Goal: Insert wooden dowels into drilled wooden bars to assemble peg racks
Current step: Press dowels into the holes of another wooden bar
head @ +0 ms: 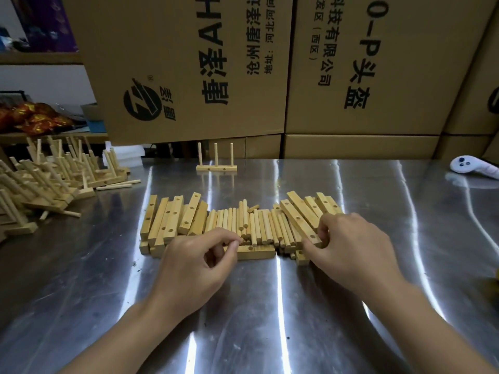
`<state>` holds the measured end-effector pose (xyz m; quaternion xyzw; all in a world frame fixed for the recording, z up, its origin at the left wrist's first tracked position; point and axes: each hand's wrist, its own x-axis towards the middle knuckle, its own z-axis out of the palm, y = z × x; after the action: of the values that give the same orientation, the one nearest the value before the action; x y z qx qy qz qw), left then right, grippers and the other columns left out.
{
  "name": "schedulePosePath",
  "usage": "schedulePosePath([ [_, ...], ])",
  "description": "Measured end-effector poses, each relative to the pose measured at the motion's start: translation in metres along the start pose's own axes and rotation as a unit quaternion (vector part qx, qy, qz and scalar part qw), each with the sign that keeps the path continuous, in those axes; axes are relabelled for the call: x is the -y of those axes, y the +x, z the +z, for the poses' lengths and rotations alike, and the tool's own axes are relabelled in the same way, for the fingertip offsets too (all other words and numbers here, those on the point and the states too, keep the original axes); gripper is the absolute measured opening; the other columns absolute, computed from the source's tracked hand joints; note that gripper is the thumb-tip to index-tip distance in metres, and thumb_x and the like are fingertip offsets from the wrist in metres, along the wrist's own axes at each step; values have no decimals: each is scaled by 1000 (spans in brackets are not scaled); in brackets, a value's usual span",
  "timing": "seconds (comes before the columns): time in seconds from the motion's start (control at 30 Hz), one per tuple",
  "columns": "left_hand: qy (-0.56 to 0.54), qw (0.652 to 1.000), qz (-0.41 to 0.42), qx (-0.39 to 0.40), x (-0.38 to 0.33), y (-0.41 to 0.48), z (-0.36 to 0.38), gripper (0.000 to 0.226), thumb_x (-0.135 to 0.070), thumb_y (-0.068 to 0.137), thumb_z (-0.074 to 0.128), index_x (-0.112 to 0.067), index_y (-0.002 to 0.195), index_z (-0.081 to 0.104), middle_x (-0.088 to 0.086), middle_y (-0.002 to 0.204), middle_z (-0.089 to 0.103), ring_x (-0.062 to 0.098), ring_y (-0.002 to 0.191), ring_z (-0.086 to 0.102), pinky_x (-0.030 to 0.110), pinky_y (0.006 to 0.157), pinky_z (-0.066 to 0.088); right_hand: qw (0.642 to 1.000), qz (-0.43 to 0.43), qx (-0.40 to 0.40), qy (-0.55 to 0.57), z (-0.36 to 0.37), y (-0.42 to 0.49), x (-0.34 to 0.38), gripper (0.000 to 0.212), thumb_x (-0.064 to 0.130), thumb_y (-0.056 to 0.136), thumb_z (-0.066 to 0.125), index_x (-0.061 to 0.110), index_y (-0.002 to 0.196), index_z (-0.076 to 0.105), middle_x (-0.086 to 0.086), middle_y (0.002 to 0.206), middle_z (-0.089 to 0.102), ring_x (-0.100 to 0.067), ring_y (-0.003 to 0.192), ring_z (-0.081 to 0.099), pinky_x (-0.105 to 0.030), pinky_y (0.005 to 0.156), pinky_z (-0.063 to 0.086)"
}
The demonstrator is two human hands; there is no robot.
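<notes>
Parts are being picked up for a new rack. The right hand (348, 247) curls its fingers round the near end of a pale square-edged wooden bar with drilled holes (298, 221), which slants away from it over the row of pale round wooden dowels (259, 225). The left hand (197, 265) has thumb and forefinger drawn together at the dowels' near ends; whether it pinches one I cannot tell. A second drilled bar (256, 251) lies crosswise between the hands on the shiny steel counter (270, 319). Next, I judge, one dowel must be freed from the row, lined up with a hole and pushed in straight
</notes>
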<state>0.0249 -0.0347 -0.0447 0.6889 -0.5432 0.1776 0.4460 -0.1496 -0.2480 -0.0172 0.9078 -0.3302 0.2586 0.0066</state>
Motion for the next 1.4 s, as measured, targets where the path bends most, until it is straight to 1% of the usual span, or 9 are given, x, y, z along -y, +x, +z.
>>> schedulePosePath([
  [0.17,-11,999,-12,-29,0,2,-6,11,-29,96,69,-28,100,80,-17,65,63,9,58,63,17,50,44,987,-39,-42,149,-7,4,-1,25,48,91,68,32,79,54,10,67,54,-7,75,51,-29,56,37],
  [0.3,-16,992,-19,-120,-4,6,-15,11,-18,98,68,-18,99,78,-15,76,69,7,65,64,13,55,43,946,-165,71,269,-15,4,3,18,50,94,73,35,89,65,13,78,58,-12,75,55,-21,61,37],
  [0.53,-20,987,-42,-155,-2,8,-22,11,-14,98,65,-18,95,74,-10,72,66,13,69,64,13,58,43,936,-187,258,147,0,-1,6,20,55,90,77,36,94,71,13,76,63,-9,73,59,-29,62,46],
  [0.7,34,997,-28,-69,7,5,-16,11,-22,97,66,-22,95,76,-14,75,67,10,71,65,31,58,51,961,-153,170,157,-8,-2,0,44,79,79,62,36,85,61,17,74,62,-10,68,56,-29,56,42],
  [0.83,111,992,-52,-18,10,33,-4,9,-30,100,65,-33,94,71,-22,85,63,-3,85,59,19,69,47,973,-153,60,163,-8,-4,11,44,58,102,43,29,70,44,6,57,53,-15,62,53,-30,51,36],
  [1.03,147,981,-93,85,21,130,52,13,-33,102,64,-29,99,76,-17,89,64,0,83,59,19,64,45,965,-190,58,170,-1,-12,24,37,51,101,30,33,70,34,7,56,48,-15,57,51,-28,49,34],
  [1.13,249,934,-169,192,30,169,70,21,-38,102,60,-22,98,75,-5,90,69,16,85,65,32,60,50,966,-203,44,151,1,-13,26,36,52,101,31,35,70,30,9,56,46,-14,57,50,-23,48,25],
  [1.2,301,898,-203,248,32,184,80,22,-37,101,58,-16,100,66,1,94,64,22,88,61,34,59,40,970,-202,20,133,1,-11,26,38,55,102,33,35,70,28,11,57,45,-10,53,47,-23,48,23],
  [1.4,349,824,-266,359,32,197,90,28,-41,95,64,-17,108,57,5,102,61,27,94,60,41,83,47,969,-213,3,124,4,-12,28,36,55,106,32,34,77,31,11,60,45,-10,54,45,-27,47,30],
])
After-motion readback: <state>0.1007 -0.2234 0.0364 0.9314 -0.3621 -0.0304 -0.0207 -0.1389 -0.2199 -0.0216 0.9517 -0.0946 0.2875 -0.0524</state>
